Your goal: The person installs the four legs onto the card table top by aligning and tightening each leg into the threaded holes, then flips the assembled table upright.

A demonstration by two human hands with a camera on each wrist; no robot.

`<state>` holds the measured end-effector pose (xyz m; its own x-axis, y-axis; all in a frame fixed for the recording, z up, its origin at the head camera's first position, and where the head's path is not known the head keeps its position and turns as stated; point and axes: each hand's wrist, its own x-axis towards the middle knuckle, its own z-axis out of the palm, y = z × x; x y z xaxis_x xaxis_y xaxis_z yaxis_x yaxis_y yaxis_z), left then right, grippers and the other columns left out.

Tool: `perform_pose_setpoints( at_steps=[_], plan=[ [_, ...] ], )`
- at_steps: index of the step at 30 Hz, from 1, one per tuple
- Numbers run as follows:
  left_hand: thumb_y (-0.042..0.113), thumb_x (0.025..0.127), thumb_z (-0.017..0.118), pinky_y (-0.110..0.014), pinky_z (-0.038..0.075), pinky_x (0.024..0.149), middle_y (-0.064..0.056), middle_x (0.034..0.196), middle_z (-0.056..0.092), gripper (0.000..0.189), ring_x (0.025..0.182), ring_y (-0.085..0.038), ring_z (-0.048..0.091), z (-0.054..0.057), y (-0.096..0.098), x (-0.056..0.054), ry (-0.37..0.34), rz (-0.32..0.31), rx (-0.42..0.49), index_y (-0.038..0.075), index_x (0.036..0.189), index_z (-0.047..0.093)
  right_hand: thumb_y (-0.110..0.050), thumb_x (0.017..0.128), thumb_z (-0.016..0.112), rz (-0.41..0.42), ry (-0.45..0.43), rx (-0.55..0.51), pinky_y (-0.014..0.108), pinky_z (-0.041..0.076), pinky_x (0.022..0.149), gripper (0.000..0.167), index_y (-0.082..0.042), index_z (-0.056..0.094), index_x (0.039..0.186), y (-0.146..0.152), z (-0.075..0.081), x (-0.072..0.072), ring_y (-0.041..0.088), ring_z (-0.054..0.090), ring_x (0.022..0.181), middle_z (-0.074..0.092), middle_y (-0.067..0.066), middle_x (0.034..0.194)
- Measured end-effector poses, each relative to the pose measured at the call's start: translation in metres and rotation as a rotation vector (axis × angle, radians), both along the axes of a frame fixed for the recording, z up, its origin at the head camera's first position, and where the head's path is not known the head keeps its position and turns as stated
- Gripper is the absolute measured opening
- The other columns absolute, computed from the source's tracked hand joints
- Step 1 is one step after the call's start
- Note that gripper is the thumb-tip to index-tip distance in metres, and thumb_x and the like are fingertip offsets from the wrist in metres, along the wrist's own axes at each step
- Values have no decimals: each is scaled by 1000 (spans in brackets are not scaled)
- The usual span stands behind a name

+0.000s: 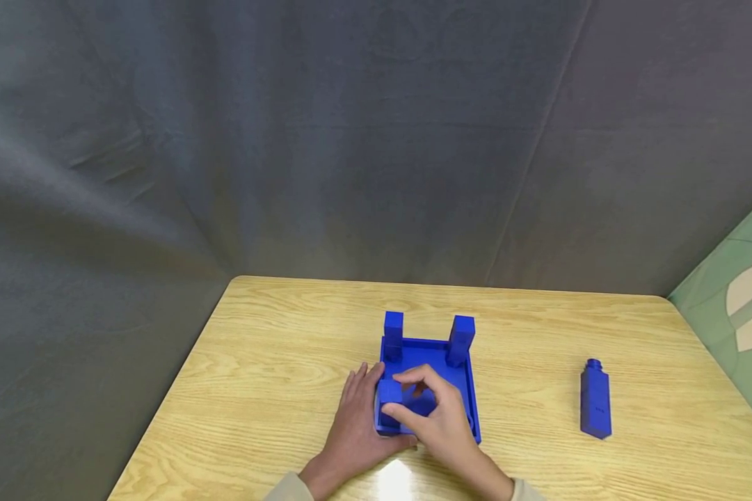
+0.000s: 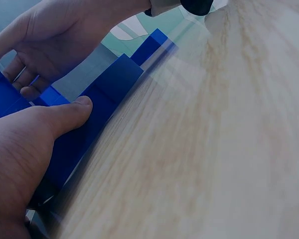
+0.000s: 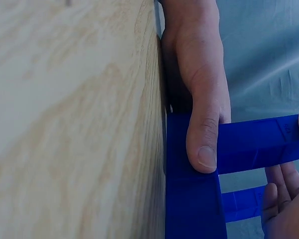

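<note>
A shallow blue square tray-like tabletop point(image 1: 422, 353) lies on the table with its raised rim up. Blue square legs stand upright in its back left corner point(image 1: 394, 327), back right corner point(image 1: 462, 337) and front left corner point(image 1: 390, 391). My left hand point(image 1: 357, 435) grips the tabletop's front left corner, thumb along the front wall point(image 3: 194, 199) and fingers along the left side. The right hand point(image 1: 441, 417) pinches the top of the front left leg between thumb and index finger, its other fingers bent over the tabletop.
Another blue leg point(image 1: 595, 403) with a round necked end lies on the wooden table point(image 1: 275, 348), right of the tabletop. Grey cloth point(image 1: 376, 139) hangs behind the table and along its left side. A green patterned cloth point(image 1: 751, 327) is at the right edge.
</note>
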<state>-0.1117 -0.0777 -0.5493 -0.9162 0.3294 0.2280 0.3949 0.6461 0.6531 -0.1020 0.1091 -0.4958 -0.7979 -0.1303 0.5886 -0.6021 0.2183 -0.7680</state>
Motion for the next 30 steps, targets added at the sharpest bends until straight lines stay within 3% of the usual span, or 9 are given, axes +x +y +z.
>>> perform_pose_setpoints(
  at_steps=[8,15,23,30],
  plan=[
    [65,72,96,-64,23,135,-12,172,48,127,165,-43,31,0,1,1,-26,12,26,5,169,40,7,97,72,168,-12,-5,34,55,87,38,-8,71,132,9,-1,-5,17,67,102,75,8,116],
    [64,73,96,-63,22,136,-12,170,50,126,164,-44,33,0,1,0,8,1,22,6,170,39,3,105,66,279,-69,79,32,54,82,48,-9,66,152,13,3,-7,15,65,113,72,12,136],
    [65,74,95,-65,23,135,-12,172,47,126,164,-44,32,0,0,1,-6,2,26,3,169,40,-4,100,79,162,-118,66,31,53,75,39,-14,71,137,6,0,-4,14,60,95,70,-2,117],
    [72,77,91,-65,24,135,-13,172,47,126,164,-45,32,1,0,0,-11,-7,0,4,169,40,-5,82,97,-27,-66,51,33,54,72,44,-19,75,117,0,2,1,21,64,85,72,-3,101]
  ],
)
